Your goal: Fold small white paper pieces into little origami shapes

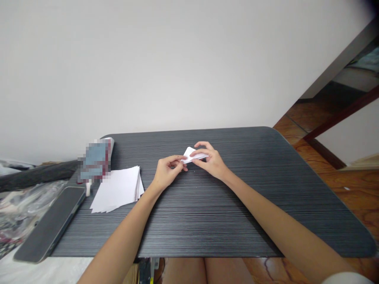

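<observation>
A small folded piece of white paper (189, 151) is held just above the dark table, between my two hands. My left hand (170, 170) pinches its left end between thumb and fingers. On the other side, my right hand (211, 159) grips the right part of the folded paper, thumb below and index finger on top, with another finger raised. The fingers cover part of the folds. To the left of my left hand lies a stack of white paper sheets (120, 189), its edges slightly fanned.
The table (213, 221) has dark, streaked grain and meets a white wall. A phone (51, 225) lies at its left edge, near a blurred-out blue and red item (94, 159). Plastic-wrapped things (26, 213) lie left of the table. Wooden flooring (352, 185) shows at right.
</observation>
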A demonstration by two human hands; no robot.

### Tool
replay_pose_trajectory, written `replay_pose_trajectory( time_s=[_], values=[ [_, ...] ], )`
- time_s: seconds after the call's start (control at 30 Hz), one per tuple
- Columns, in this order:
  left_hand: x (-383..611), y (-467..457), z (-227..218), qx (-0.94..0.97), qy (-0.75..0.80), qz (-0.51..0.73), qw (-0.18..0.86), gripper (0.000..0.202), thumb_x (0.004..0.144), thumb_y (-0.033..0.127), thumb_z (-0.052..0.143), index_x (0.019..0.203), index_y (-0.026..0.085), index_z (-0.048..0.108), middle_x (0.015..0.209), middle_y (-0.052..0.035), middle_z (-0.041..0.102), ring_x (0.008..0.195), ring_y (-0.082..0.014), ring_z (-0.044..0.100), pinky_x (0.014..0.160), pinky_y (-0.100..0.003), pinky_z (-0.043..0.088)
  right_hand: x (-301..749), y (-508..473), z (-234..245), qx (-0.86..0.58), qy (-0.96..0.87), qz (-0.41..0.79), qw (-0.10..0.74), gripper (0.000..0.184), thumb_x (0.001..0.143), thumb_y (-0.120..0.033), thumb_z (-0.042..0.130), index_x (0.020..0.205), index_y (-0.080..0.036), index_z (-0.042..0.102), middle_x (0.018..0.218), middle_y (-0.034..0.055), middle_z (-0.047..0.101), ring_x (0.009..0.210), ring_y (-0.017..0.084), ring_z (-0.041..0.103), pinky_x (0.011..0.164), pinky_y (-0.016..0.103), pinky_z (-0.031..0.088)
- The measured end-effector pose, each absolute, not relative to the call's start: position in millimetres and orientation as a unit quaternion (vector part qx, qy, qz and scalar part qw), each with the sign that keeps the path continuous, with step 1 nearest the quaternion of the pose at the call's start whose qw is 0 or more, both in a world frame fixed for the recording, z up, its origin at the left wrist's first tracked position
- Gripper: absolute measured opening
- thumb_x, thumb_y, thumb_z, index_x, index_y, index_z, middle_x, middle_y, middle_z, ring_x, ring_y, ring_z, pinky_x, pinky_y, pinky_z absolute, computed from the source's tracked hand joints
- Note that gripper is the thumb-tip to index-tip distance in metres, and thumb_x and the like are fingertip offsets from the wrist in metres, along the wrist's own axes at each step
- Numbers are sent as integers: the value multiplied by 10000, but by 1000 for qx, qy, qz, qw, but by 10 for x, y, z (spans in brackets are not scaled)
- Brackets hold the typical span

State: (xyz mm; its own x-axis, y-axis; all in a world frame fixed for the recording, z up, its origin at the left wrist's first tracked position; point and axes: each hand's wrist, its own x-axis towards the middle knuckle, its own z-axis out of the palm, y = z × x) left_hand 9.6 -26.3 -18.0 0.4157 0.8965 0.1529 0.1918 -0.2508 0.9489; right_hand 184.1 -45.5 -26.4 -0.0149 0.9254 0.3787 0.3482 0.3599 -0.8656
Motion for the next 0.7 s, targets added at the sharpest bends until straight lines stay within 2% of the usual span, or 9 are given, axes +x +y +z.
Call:
replay_pose_trajectory(
  time_s=[0.07, 0.17, 0.37, 0.5, 0.7],
  values=[
    [99, -269, -175, 692, 397, 377, 471, 230, 711, 227, 529, 869, 92, 626, 628, -49, 655, 599, -149, 633, 597, -239, 487, 1836, -451, -277, -486, -645, 290, 513, 140, 662, -191, 617, 794, -192, 666, 1039, 63, 538, 825, 148, 568, 707, 278, 458],
    [99, -273, -169, 698, 383, 381, 471, 237, 705, 208, 523, 892, 96, 617, 635, -39, 647, 593, -140, 628, 608, -241, 487, 1836, -453, -263, -466, -651, 312, 511, 139, 677, -197, 602, 799, -172, 665, 894, 55, 627, 858, 165, 580, 775, 284, 432],
    [95, -276, -178, 692, 355, 373, 506, 521, 711, 165, 516, 1215, 96, 405, 651, 5, 585, 521, -94, 582, 554, -222, 473, 1847, -477, -216, -488, -648, 335, 480, 163, 670, -212, 601, 805, -155, 672, 798, 36, 673, 718, 150, 593, 677, 261, 429],
    [97, -278, -203, 696, 345, 348, 524, 498, 718, 196, 549, 1189, 87, 431, 669, -15, 584, 537, -99, 575, 525, -213, 470, 1849, -472, -236, -496, -637, 352, 474, 161, 657, -222, 605, 786, -161, 679, 755, 22, 674, 661, 139, 581, 632, 251, 423],
    [128, -281, -210, 688, 343, 344, 540, 500, 695, 273, 609, 1143, 112, 457, 796, -68, 620, 606, -128, 602, 489, -203, 467, 1839, -480, -216, -512, -624, 370, 460, 162, 650, -241, 612, 761, -151, 687, 656, 8, 644, 551, 105, 522, 535, 224, 384]
  ],
)
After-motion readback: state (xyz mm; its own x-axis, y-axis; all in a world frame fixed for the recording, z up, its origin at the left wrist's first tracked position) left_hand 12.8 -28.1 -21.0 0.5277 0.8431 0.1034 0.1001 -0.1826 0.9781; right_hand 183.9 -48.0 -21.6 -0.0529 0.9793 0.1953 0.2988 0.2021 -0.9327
